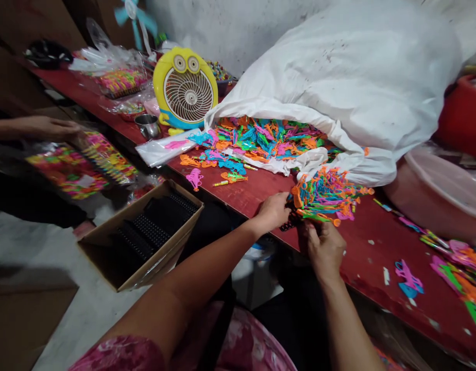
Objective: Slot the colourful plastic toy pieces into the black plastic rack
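Observation:
At the table's front edge, my left hand [274,210] is closed round the left end of a black perforated rack [288,224]. Packed into that rack is a dense bunch of colourful plastic toy pieces [325,193], orange, blue, green and pink. My right hand [326,246] is at the rack's near right side, with thumb and fingers bent against the lowest pieces; what lies between its fingertips is hidden. Just behind, more loose plastic pieces [261,138] spill from the mouth of a big white sack [350,77].
A cardboard box [164,242] of black racks stands at my left. On the red table [238,198] are a yellow fan [190,90], a metal cup [147,126] and loose pieces [408,278]. A pink basin [442,201] is at right. Another person's hand [54,128] holds a bagged pack [106,154].

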### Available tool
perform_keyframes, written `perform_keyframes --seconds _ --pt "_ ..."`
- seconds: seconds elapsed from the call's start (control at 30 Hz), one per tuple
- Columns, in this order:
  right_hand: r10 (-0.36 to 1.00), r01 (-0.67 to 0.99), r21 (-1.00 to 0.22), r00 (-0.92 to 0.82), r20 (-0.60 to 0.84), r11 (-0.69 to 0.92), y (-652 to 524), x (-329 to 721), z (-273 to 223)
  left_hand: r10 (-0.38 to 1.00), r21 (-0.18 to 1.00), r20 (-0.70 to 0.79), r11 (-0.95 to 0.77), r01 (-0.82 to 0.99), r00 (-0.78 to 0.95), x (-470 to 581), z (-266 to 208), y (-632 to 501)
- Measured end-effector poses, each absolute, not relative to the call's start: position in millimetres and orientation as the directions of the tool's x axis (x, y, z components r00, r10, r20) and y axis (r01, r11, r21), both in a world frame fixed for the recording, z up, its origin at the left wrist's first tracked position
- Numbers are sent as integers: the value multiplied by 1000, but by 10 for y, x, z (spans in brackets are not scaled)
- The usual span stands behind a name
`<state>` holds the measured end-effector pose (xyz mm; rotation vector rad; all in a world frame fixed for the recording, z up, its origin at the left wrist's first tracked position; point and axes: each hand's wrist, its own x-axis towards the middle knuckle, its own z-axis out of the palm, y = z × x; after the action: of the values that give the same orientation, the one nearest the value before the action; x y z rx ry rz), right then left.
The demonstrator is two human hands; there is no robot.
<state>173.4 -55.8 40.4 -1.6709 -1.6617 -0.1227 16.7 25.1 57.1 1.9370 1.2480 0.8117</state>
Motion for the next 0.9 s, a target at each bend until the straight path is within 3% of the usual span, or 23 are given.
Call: perform_keyframes --seconds 0.13,0.27,0.37,0.47,0.6,0.73,0.9 --pt "819 952 -297 114 563 72 -533 1636 426 920 799 168 -338 498 355 159 543 280" --pt "809 967 -248 185 559 -49 -548 1543 397 906 824 188 -356 442 379 129 492 289" --pt "812 955 -291 215 543 -59 -570 1525 388 922 860 220 -338 384 318 90 507 180" --pt "815 917 -397 252 522 -29 -576 1523 393 914 848 361 -404 342 185 56 621 -38" --pt "819 883 -470 282 500 -17 -571 1517 402 741 647 606 -671 362 290 84 866 -247" --pt "850 825 -564 277 448 28 -598 1594 399 698 507 591 -711 487 404 159 1035 -196" --pt "848 736 -676 341 406 27 -574 1860 379 616 367 554 -785 500 561 178 1159 -34"
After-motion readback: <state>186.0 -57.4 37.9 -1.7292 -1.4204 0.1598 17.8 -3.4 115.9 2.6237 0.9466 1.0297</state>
